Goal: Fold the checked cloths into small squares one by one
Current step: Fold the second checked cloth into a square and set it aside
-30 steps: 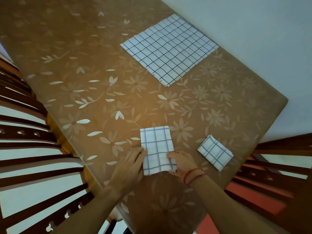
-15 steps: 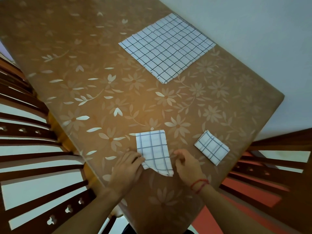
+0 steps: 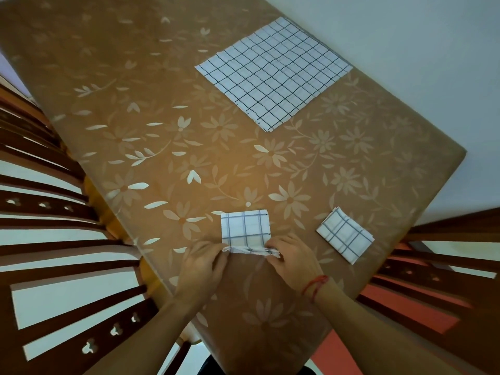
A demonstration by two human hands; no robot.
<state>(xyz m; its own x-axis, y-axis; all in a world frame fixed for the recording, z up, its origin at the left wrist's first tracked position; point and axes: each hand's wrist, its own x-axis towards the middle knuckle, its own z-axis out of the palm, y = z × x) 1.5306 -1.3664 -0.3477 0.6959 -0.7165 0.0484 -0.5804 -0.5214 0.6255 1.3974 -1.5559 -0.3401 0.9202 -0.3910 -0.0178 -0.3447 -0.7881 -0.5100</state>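
Observation:
A partly folded white checked cloth [image 3: 244,228] lies on the brown flowered table [image 3: 167,136] near its front edge. My left hand [image 3: 201,262] pinches the cloth's near left corner and my right hand [image 3: 290,259] pinches the near right corner. The near edge is raised off the table between them. A finished small folded square [image 3: 344,235] lies to the right. A large flat checked cloth, or a flat stack of them, [image 3: 273,71] lies spread at the far side.
Dark wooden chair backs [image 3: 48,212] stand along the table's left side, and another chair [image 3: 446,266] is at the right. A pale wall [image 3: 419,50] runs behind the table's far right edge.
Both hands have taken hold of the cloth's near edge and lifted it up and forward, so the visible flat part is shorter than before. The head view has shifted slightly.

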